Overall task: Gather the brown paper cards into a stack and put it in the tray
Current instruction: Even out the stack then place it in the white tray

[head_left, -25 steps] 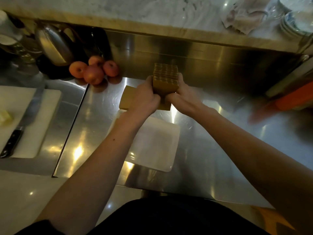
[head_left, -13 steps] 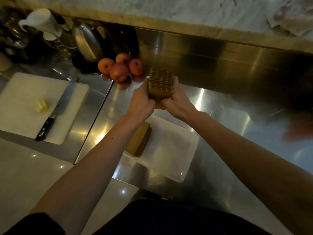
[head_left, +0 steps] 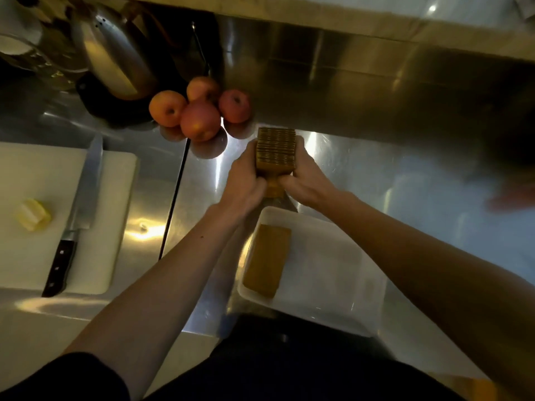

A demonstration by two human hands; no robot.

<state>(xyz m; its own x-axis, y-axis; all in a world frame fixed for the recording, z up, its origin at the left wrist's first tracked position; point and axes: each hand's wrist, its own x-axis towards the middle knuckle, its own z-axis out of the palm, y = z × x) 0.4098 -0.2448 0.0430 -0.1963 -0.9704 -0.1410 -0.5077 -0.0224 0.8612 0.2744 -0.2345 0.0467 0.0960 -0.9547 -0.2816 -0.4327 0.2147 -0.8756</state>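
A thick stack of brown paper cards [head_left: 276, 150] stands on edge over the steel counter, pressed between my left hand [head_left: 246, 180] and my right hand [head_left: 304, 176]. Their layered edges face up. Another brown card stack [head_left: 267, 260] lies flat inside the white tray [head_left: 347, 285], along its left side. The tray sits just below my hands, near the counter's front edge. My forearms cross part of the tray's rim.
Several red apples [head_left: 199, 111] lie just left of the held stack. A white cutting board [head_left: 34, 198] at left carries a large knife [head_left: 73, 218] and a yellow chunk [head_left: 33, 218]. A steel kettle [head_left: 115, 59] stands at the back left.
The view has swung, so the tray and flat stack now lie lower right of my hands. Both hands keep squeezing the upright stack, close to the apples.
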